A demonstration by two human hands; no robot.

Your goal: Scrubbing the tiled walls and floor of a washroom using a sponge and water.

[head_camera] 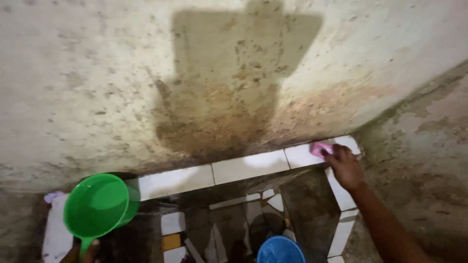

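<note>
Closest to me, at the bottom edge of the head view, my left hand (pixel 82 251) is wrapped around the handle of a green plastic scoop (pixel 100 204); only the knuckles show, fingers curled shut on the handle, and the scoop's round bowl is tipped so its open mouth faces up toward me, hanging over the left end of the basin. Just right of centre at the bottom I see the rim of a blue bucket (pixel 280 250), cut off by the frame, sitting down inside a sunken trough whose dark inner walls are patched with broken tile pieces, white ones and one yellow tile (pixel 171 241). A small pale lilac object (pixel 51 196) lies on the ledge left of the scoop; I cannot tell what it is. Further out, my right arm stretches from the lower right corner to the far right corner of the white tiled ledge (pixel 243 166), where my right hand (pixel 345 166) presses a pink scrubbing pad (pixel 320 148) flat on the tile, fingers bent down together over its near edge. Beyond the ledge rises a stained plaster wall (pixel 97 73), mottled brown low down, with a broad dark shadow (pixel 234 73) across its middle.
</note>
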